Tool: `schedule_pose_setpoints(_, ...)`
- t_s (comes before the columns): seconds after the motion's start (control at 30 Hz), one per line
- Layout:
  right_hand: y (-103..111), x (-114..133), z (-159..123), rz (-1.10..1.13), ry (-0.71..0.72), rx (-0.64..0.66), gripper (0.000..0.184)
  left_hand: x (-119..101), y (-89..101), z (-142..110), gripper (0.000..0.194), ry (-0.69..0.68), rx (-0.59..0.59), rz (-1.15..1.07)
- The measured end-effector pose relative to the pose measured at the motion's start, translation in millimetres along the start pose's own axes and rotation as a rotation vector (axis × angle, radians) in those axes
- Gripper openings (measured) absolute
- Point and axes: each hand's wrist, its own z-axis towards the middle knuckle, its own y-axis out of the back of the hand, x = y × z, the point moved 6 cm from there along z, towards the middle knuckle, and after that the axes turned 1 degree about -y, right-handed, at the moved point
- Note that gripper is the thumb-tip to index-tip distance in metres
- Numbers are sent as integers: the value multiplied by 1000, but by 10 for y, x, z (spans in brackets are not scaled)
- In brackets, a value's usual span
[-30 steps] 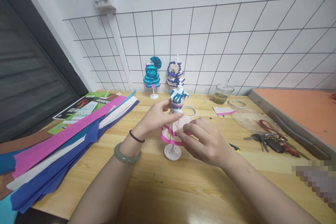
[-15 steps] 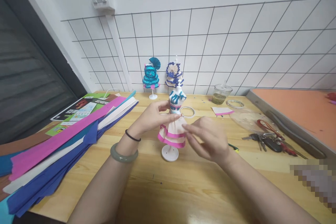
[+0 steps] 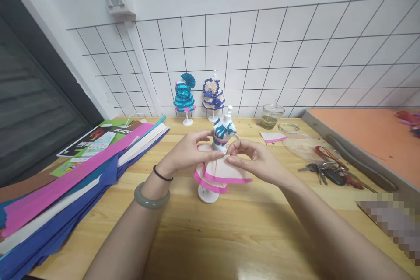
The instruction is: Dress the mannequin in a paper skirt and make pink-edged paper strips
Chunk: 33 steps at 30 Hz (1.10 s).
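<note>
A small white mannequin [image 3: 226, 123] on a round base [image 3: 208, 194] stands in front of me, its top tilted to the right. It wears a blue-and-white bodice and a white paper skirt [image 3: 229, 171] with pink edging in layers. My left hand [image 3: 193, 151] is wrapped about its waist, thumb across the front. At the right of the waist, my right hand [image 3: 251, 157] pinches the gathered top edge of the skirt's upper layer. The lower pink-trimmed layer [image 3: 210, 183] shows beneath it.
Two dressed mannequins, one teal [image 3: 184, 96] and one purple-and-cream [image 3: 214, 94], stand by the tiled wall. Paper strips [image 3: 82, 183] lie left. A glass cup [image 3: 271, 116], tape roll [image 3: 288, 127], white-pink paper piece [image 3: 273, 137], keys [image 3: 323, 173] and orange-topped tray [image 3: 367, 135] are right.
My right hand has closed in on the waist and pinches the skirt's top edge. The upper layer now flares to the right, and the mannequin's top leans further right.
</note>
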Motion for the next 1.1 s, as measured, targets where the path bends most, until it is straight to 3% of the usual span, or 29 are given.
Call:
schedule_pose_setpoints(0.23,-39,13,-38,-23,-2,130,28,-74,18,7,35,-106,7,160)
schedule_pose_setpoints(0.37,21,72,-46,-58,42,80,28,-66,9,10,34,-107,24,139)
schedule_pose_setpoints(0.53,14,109,-64,-12,-17,74,29,-56,8,11,34,-80,11,99)
schedule_pose_setpoints(0.8,11,195,-106,-201,-20,-39,29,-53,-23,15,33,-83,14,107)
schedule_pose_setpoints(1.1,58,241,-107,-286,39,-61,25,-52,-53,21,43,-55,37,160)
